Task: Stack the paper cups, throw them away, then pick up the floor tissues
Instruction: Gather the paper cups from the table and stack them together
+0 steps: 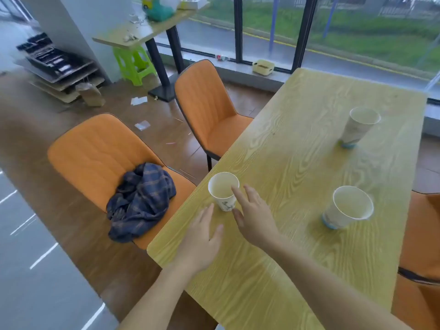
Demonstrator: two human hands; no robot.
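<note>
Three white paper cups stand upright on the light wooden table (pixel 297 144). The nearest cup (pixel 223 190) is by the table's left edge. A second cup (pixel 348 207) stands at the right, and a third cup (pixel 359 125) is farther back on the right. My right hand (pixel 254 215) is open, its fingertips at the right side of the nearest cup. My left hand (pixel 202 236) is open, just below and left of that cup, holding nothing. Two white tissues (pixel 142 125) (pixel 138 100) lie on the brown floor beyond the chairs.
Two orange chairs stand along the table's left side; the near chair (pixel 95 153) holds a crumpled dark plaid cloth (pixel 140 201), the far chair (pixel 204 101) holds nothing. Another orange chair (pixel 423 234) is at the right. A second table (pixel 145 32) and green stool (pixel 133 63) stand behind.
</note>
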